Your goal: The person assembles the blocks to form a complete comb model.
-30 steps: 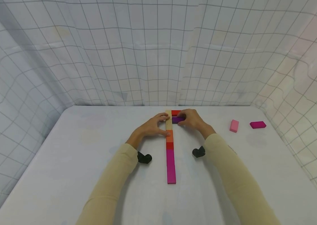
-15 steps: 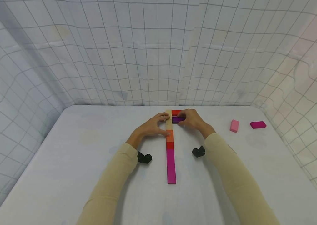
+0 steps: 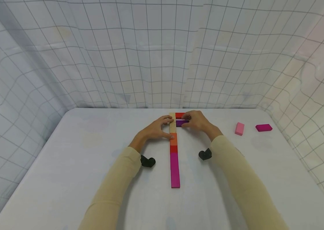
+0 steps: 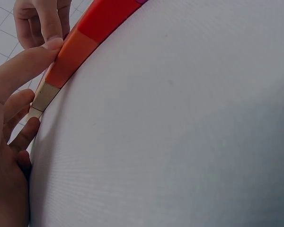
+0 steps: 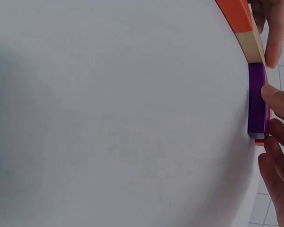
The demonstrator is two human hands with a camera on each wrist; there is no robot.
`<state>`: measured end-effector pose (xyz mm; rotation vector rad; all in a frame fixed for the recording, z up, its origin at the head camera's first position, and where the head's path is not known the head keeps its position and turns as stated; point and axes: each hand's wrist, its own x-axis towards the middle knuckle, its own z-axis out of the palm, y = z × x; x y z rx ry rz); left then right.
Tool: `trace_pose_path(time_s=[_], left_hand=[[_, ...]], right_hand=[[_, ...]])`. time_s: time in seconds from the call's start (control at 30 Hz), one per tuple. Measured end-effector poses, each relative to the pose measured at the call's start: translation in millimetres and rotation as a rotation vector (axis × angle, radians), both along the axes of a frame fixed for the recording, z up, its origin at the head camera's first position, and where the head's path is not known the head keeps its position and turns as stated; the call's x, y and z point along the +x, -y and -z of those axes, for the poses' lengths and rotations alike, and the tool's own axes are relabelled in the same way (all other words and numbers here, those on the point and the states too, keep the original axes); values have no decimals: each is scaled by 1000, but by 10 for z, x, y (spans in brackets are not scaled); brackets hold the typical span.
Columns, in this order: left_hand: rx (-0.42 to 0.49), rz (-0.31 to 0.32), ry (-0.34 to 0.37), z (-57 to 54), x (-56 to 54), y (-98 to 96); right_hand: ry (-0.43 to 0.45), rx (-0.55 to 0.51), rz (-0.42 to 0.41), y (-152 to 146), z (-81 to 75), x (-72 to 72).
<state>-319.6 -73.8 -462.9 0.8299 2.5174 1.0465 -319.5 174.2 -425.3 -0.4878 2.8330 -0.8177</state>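
A straight row of coloured blocks lies on the white table in the head view: pale wood [image 3: 173, 127], orange [image 3: 173, 142], red [image 3: 173, 149] and magenta [image 3: 174, 171]. My left hand [image 3: 154, 129] rests against it, thumb on the orange block, other fingers at the wood. Beside the wood's far end, a red block [image 3: 179, 115] and a purple block [image 3: 180, 123] stick out rightward, with a narrow gap between them. My right hand [image 3: 197, 120] is over their outer ends, index and thumb spread apart. In the right wrist view its thumb [image 5: 274, 97] touches the purple block's edge.
To the right lie a loose pink block [image 3: 239, 128] and a loose magenta block [image 3: 264, 127]. Grid-patterned white curtains [image 3: 162, 64] stand behind the table [image 3: 78, 166] and along both sides. A dark wrist device shows by each sleeve.
My right hand's index finger has moved away from the purple block, over the far red block, and the forearm has shifted slightly right. The purple block sits marginally nearer me. My left hand stays put.
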Motion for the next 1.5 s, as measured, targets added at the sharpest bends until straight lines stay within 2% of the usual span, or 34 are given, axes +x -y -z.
trace_pose_path(time_s=[0.47,0.83,1.17,1.5], left_hand=[[10,-8,1,-5,-1,-10],[22,16,-17,-14,7,-17],[37,14,-6,-5,19,3],[34,17,-6,-2,20,1]], right_hand=[[14,-31,62,-335,-174,57],[0,-40,42,-707,-286,161],[-8,-8,69,-1097,-369,277],[72,39,127,-1523,-381,376]])
